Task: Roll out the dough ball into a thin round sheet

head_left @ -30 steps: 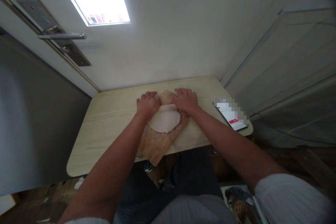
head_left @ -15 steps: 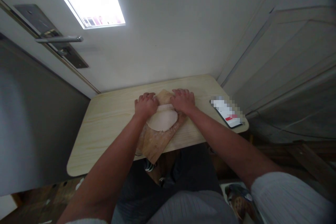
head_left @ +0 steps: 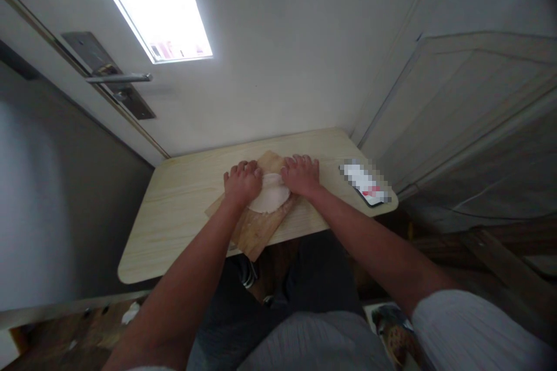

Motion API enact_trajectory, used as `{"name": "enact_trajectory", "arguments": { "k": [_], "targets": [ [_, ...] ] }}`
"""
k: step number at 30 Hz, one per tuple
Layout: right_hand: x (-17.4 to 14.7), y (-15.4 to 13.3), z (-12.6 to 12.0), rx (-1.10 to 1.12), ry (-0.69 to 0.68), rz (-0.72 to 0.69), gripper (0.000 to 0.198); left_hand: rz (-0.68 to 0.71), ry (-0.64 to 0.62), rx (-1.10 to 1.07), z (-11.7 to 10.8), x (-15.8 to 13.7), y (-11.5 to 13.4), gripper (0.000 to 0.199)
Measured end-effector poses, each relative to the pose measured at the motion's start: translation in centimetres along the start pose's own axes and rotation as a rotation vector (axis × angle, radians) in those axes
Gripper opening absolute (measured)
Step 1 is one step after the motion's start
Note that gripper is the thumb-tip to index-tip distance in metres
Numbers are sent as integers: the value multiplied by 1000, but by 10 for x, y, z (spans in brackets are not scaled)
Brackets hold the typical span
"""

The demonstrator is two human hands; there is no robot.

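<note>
A flat, roughly round sheet of dough (head_left: 270,199) lies on a wooden board (head_left: 257,233) dusted with flour. Across the dough's far part runs a short pale bar, seemingly a rolling pin (head_left: 272,178), with its ends hidden under my hands. My left hand (head_left: 243,181) is closed over its left end, fingers curled away from me. Over the right end my right hand (head_left: 301,174) is curled the same way, thumb pointing inward. The board sits cornerwise, its near corner past the table's front edge.
The light wooden table (head_left: 178,203) stands against a white door with a lever handle (head_left: 119,78) and a bright window (head_left: 161,6). A phone (head_left: 364,184) lies near the table's right end. A wooden frame is at lower right.
My head view has shifted slightly. Both hands stay closed at the dough's far part, and less of the sheet shows in front of them than before.
</note>
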State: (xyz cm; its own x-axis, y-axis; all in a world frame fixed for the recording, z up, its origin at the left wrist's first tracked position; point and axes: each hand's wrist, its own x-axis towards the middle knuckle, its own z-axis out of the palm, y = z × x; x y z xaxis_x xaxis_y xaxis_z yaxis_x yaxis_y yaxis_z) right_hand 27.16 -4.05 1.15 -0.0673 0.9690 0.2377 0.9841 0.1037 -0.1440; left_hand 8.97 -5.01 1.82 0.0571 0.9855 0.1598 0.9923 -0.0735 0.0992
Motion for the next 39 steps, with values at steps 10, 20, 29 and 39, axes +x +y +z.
{"name": "enact_trajectory", "arguments": {
  "k": [10,20,29,39],
  "targets": [
    [-24,0,-5,18,29,-7,45,28,70,30,-5,-39,7,52],
    [-52,4,-14,58,16,-46,47,-39,66,17,-8,-76,19,62],
    [-54,7,0,32,74,-54,52,-41,95,13,-2,-70,16,64],
    [-10,-1,12,20,59,-39,52,-36,109,-3,3,-30,6,55]
  ]
}}
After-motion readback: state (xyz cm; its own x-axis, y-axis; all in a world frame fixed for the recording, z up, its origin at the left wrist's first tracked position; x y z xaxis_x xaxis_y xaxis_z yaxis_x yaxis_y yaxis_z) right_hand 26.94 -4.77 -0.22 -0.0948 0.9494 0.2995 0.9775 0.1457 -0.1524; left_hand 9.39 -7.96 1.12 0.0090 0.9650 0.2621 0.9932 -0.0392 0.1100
